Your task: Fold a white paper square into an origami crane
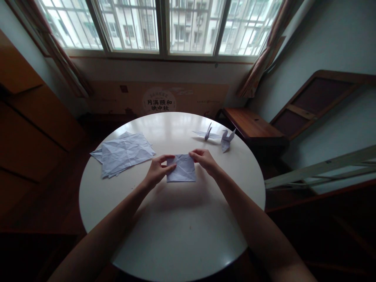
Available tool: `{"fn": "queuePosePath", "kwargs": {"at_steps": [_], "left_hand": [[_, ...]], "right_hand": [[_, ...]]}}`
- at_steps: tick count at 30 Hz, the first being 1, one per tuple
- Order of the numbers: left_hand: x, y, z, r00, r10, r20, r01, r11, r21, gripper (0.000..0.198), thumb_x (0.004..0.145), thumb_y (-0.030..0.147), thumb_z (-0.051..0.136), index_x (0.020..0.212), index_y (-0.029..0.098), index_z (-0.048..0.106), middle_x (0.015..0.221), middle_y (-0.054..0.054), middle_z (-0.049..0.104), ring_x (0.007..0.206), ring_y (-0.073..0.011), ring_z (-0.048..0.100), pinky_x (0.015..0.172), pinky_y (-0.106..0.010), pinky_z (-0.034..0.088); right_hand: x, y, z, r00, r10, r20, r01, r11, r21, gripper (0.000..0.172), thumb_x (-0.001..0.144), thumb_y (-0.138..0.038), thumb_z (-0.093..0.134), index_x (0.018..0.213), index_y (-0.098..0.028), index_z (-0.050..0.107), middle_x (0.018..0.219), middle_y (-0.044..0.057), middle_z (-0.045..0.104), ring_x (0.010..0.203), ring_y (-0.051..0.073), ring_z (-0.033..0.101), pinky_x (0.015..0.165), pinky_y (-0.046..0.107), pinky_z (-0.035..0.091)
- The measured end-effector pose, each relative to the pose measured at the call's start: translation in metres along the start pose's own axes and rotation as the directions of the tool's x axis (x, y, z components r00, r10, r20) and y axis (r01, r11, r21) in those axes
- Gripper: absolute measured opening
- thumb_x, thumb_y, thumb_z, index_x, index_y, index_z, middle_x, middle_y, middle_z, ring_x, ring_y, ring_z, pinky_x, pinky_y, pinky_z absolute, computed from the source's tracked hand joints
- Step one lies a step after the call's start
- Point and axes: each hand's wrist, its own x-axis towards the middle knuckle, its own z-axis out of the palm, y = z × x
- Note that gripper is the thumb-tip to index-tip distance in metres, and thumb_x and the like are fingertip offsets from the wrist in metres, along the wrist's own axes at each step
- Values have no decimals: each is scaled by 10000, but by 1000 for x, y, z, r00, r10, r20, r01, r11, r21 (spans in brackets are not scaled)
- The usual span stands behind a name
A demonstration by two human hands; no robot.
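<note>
- Holding one folded white paper [182, 173] with both hands, mid-table, between the pile and the cranes.
- Left hand [158, 169]: grasping the paper's left side, thumb on the top face, index finger along the far left corner.
- Right hand [205, 157]: pinching the far right corner, thumb and finger together.
- Key relation: paper sits directly between the hands, right of the left hand, left and slightly near of the right. Neither hand clearly nearer; both touch it. Outline about square, no clear long axis; near edge runs left-right, free of fingers.
- Round white table [176, 235] under everything. Paper looks slightly raised, shadow on the near side; contact with the tabletop can't be confirmed.
- Far left: pile of creased sheets [126, 153], count unclear, overlapping.
- Far right: two folded paper cranes, left crane [207, 135] and right crane [226, 141], side by side.
- Hidden: paper's underside, fingers behind it. Layers and fine creases hard to read; lower corners dark.
</note>
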Motion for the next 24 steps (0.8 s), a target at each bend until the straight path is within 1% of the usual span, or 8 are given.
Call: {"fn": "queuePosePath", "kwargs": {"at_steps": [2, 4, 9, 13, 16, 19, 24], "left_hand": [[0, -1, 0, 1000, 13, 13, -13, 1000, 1, 496, 622, 388, 836, 1025, 125, 714, 1095, -132, 706, 1003, -264, 652, 726, -314, 576], [0, -1, -1, 1000, 18, 26, -17, 1000, -8, 484, 628, 368, 835, 1030, 125, 715, 1102, -129, 705, 991, -256, 658, 727, -311, 581], [-1, -2, -1, 992, -38, 121, 47, 996, -77, 547, 643, 352, 830, 1127, 140, 691, 1162, -131, 689, 782, -187, 692, 648, -293, 585], [-3, -1, 1, 983, -62, 174, 84, 989, -120, 597, 646, 337, 834, 1186, 141, 671, 1186, -146, 681, 760, -178, 693, 648, -288, 580], [-4, 1, 1, 979, -97, 178, 124, 982, -143, 646, 623, 313, 850, 1213, 132, 659, 1196, -155, 678, 750, -171, 689, 643, -276, 570], [-4, 3, 1, 977, -135, 167, 163, 973, -164, 667, 608, 290, 860, 1222, 131, 654, 1220, -157, 667, 715, -149, 677, 613, -247, 550], [-4, 5, 1, 976, -145, 162, 171, 972, -160, 686, 604, 291, 863, 1238, 143, 647, 1230, -154, 660, 591, -103, 627, 475, -199, 485]], "right_hand": [[0, 1, 0, 1000, 12, 11, -12, 1000, -13, 331, 629, -459, 738, 664, -135, 681, 575, 6, 613, 546, 104, 499, 554, 250, 375], [0, 2, 1, 1000, 16, 26, -15, 1000, -19, 338, 622, -466, 745, 660, -137, 673, 571, 2, 606, 540, 101, 493, 548, 247, 368], [-3, -1, 4, 997, 15, 71, -15, 1000, 7, 386, 605, -508, 762, 662, -143, 648, 593, 4, 618, 562, 108, 513, 562, 245, 367], [-6, -3, 8, 997, 13, 81, -12, 1000, -15, 407, 591, -525, 770, 650, -142, 645, 585, -6, 600, 550, 101, 487, 544, 240, 335], [-7, -3, 10, 998, 45, 48, -44, 999, -30, 415, 549, -521, 794, 625, -145, 635, 559, -17, 574, 526, 96, 459, 519, 240, 306], [-6, -4, 9, 997, 73, 27, -73, 997, 1, 414, 523, -509, 812, 612, -153, 621, 554, -15, 573, 529, 99, 461, 521, 246, 307], [-5, -4, 2, 997, 82, -14, -82, 997, 8, 442, 515, -523, 820, 570, -161, 573, 532, -26, 537, 519, 89, 435, 526, 252, 298]]}}
